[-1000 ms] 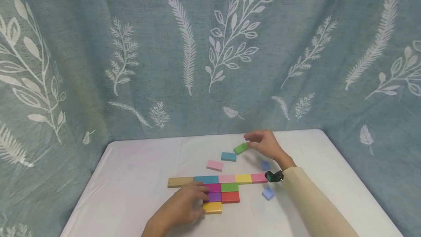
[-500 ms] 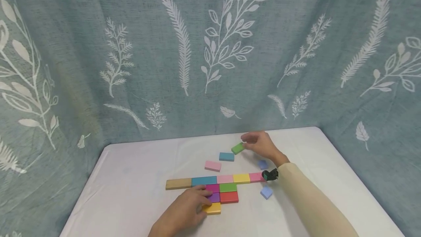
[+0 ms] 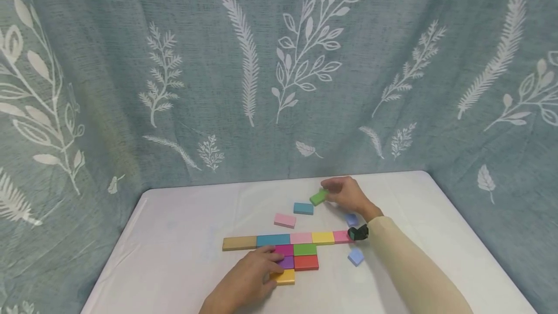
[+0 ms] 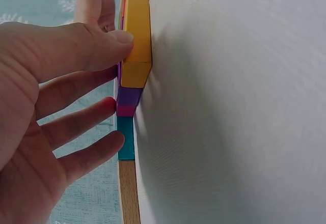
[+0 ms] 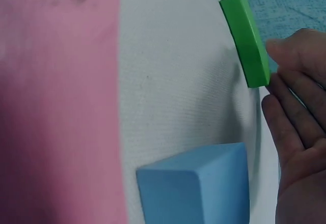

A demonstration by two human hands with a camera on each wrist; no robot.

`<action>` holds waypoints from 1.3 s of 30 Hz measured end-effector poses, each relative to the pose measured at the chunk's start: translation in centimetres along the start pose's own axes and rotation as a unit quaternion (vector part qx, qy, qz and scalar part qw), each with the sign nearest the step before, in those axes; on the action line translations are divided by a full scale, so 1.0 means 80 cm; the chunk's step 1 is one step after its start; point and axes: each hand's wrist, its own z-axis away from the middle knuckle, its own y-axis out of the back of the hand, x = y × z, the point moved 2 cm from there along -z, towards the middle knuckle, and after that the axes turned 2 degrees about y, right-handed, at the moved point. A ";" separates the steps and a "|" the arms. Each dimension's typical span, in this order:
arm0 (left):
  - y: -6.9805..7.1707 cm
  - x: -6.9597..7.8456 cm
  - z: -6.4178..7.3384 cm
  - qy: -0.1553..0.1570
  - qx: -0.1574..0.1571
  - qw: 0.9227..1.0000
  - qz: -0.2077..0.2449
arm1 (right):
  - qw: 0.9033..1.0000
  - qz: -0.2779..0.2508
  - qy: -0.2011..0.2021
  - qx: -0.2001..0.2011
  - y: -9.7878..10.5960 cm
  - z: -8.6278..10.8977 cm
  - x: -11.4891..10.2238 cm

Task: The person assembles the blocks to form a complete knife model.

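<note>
My left hand rests at the left side of a cluster of flat coloured blocks. Its thumb touches the yellow-orange block, and its fingers spread over the purple block and the magenta block. At the back of the table, my right hand is at the right end of a loose green block. In the right wrist view its thumb and loosely bent fingers are right beside that block, which lies on the cloth. A green block and a red block complete the cluster's right side.
Behind the cluster runs a row with a wooden block, a teal block and several pink and yellow ones. A loose blue block, a pink block and two light blue pieces, one nearer, lie around. A leaf-print curtain hangs behind.
My left hand has shifted slightly right over the cluster. My right hand's fingers have come down a little closer round the end of the loose green block, which stays in place.
</note>
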 end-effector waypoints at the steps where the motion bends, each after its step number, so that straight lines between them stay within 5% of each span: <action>1: 0.000 0.000 0.000 0.000 0.000 1.000 -0.001 | 1.000 0.001 0.001 0.000 0.000 0.000 0.001; 24: 0.001 0.000 0.001 -0.001 0.006 1.000 -0.011 | 0.998 0.062 0.001 -0.018 -0.002 0.008 0.002; 39: 0.003 0.001 0.001 -0.018 0.015 1.000 -0.002 | 0.998 0.022 -0.015 0.065 0.023 0.076 -0.009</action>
